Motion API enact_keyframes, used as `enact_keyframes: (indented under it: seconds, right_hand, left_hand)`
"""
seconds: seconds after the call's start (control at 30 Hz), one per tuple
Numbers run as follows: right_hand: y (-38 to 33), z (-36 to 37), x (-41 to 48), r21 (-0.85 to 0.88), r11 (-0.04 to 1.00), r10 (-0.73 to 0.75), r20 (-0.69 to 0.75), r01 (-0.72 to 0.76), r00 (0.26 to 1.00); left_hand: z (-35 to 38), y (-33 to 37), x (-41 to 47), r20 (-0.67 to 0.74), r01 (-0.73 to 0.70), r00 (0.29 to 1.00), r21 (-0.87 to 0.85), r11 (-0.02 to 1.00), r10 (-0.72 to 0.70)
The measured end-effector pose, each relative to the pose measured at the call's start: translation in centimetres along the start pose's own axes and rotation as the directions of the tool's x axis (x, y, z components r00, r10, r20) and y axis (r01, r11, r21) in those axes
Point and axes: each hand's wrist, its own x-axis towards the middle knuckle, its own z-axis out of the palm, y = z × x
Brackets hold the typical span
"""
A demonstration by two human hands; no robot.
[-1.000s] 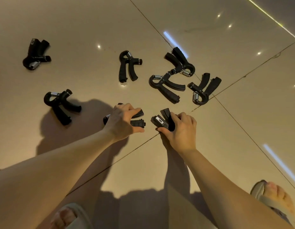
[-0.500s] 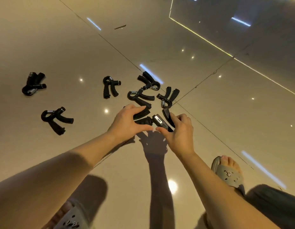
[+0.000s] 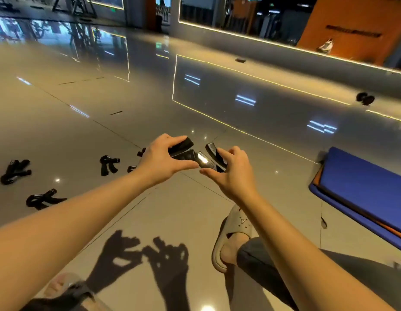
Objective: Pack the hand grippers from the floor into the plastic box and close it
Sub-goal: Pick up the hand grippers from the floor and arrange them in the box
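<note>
Both hands have come up off the floor since half a second ago, and each brought a hand gripper with it. Left fingers (image 3: 172, 140) are curled over the top of a black hand gripper (image 3: 182, 147) with the thumb clamped underneath, so it's pinched between them. Right fingers (image 3: 234, 151) are wrapped round the handle of a second hand gripper (image 3: 211, 151) (this one has a little panel catching the light), thumb stretched out below it. The two held pieces meet in the middle, touching or nearly so, I can't tell which.

The left hand (image 3: 159, 160) and right hand (image 3: 233, 176) sit close together at arm's length, above the glossy tiled floor (image 3: 195, 221). Their shadows (image 3: 145, 254) fall on the tiles nearer the body.

Further out on the left, more are lying loose on the floor:
- a middle hand gripper (image 3: 108, 164) just beyond the left wrist
- a far-left hand gripper (image 3: 14, 171) by the frame edge
- a near hand gripper (image 3: 43, 198) beside the left forearm

Bits of others (image 3: 141, 151) peek out from behind the left hand.

Over on the right, a blue mat (image 3: 363, 187) lies on the floor, well apart from the grippers. Down low, a pale sandal (image 3: 231, 234) on the right foot sits under the right forearm, and another sandal (image 3: 67, 290) shows at the bottom left.
</note>
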Motion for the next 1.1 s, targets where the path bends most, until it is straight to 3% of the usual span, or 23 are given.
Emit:
enact_keyframes:
  seconds: [0.27, 0.43, 0.67, 0.87, 1.1]
  right_hand:
    - [1.0, -18.2, -7.1, -0.108, 0.994, 0.010, 0.013, -0.008, 1.000]
    - [3.9, -26.6, -12.8, -0.149, 0.984, 0.099, -0.031, -0.102, 0.995]
    - [10.0, -33.3, -22.1, -0.148, 0.947, 0.275, -0.095, -0.287, 0.957]
    - [15.9, -37.6, -29.1, -0.190, 0.862, 0.449, -0.145, -0.470, 0.882]
    - [22.6, -41.6, -34.8, -0.240, 0.734, 0.602, -0.201, -0.635, 0.773]
  left_hand:
    - [0.3, 14.4, -4.3, 0.082, -0.240, 0.967, -0.041, 0.970, 0.243]
    - [4.0, 21.8, -6.1, 0.148, -0.293, 0.938, -0.146, 0.945, 0.314]
    - [13.9, 29.9, -9.0, 0.321, -0.356, 0.853, -0.222, 0.908, 0.413]
    - [23.4, 34.3, -11.4, 0.425, -0.338, 0.776, -0.344, 0.876, 0.466]
    - [33.3, 38.7, -11.7, 0.562, -0.372, 0.615, -0.412, 0.832, 0.554]
